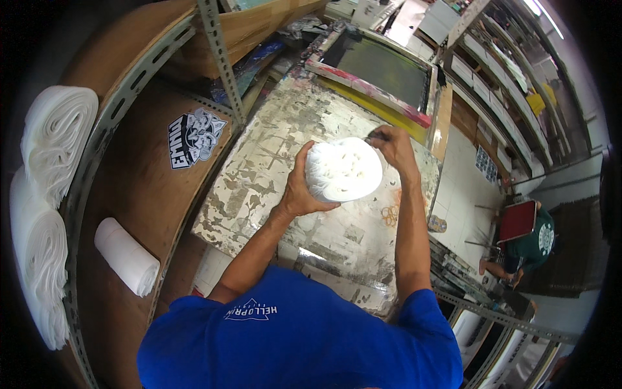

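A thick roll of thin white plastic (343, 170) is held up over the paint-stained table (259, 188), its layered folded end toward me. My left hand (300, 188) grips its left side, with the thumb and fingers wrapped round it. Off the roll's upper right edge, my right hand (396, 150) has its fingers pinched together. Something small and dark shows at those fingertips, too unclear to name. On the table below the right hand lie several tan rubber bands (389, 215).
A screen-printing frame (382, 71) lies at the table's far end. On the left stands a metal rack (110, 117) with more white rolls (48, 194) and one lone roll (127, 257) on its board. A person in a green shirt (531, 241) sits at the far right by a red chair (517, 220).
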A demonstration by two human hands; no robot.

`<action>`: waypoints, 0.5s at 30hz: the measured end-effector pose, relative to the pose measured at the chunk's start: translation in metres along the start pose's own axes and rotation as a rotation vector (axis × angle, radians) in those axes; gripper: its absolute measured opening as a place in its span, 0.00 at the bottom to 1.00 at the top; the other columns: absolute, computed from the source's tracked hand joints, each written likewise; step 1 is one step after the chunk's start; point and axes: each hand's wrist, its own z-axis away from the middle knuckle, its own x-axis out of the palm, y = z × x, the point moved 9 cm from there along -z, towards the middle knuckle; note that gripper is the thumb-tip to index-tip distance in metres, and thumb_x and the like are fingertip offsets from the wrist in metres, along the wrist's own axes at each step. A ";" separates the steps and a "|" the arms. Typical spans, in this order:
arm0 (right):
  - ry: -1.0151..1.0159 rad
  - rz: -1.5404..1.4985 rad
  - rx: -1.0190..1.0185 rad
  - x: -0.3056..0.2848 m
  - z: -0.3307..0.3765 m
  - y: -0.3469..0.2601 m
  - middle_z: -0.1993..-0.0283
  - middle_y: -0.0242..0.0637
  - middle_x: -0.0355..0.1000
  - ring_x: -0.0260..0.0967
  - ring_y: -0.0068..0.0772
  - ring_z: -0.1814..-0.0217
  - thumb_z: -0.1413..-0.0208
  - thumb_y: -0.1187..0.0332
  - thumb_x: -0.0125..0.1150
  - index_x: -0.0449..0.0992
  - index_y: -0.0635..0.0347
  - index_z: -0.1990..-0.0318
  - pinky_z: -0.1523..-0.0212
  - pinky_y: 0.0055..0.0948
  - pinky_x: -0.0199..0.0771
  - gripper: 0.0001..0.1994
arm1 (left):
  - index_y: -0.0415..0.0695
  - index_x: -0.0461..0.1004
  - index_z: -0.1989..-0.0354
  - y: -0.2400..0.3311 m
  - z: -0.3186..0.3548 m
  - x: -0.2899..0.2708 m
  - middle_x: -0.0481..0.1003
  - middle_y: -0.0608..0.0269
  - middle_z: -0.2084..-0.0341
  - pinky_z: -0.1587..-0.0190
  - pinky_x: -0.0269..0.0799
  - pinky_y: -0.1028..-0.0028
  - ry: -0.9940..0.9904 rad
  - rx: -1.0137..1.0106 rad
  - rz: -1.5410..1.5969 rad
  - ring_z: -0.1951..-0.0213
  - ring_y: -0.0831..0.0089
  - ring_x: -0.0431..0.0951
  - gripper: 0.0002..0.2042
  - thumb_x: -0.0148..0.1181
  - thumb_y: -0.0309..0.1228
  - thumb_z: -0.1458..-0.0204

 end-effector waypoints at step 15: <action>-0.738 -0.173 -0.257 0.113 -0.051 -0.096 0.72 0.34 0.76 0.70 0.26 0.68 0.62 0.80 0.72 0.84 0.64 0.70 0.63 0.28 0.68 0.08 | 0.48 0.24 0.27 -0.007 0.002 -0.001 0.65 0.40 0.43 0.36 0.62 0.55 -0.036 -0.158 0.131 0.40 0.52 0.67 0.75 0.85 0.37 0.79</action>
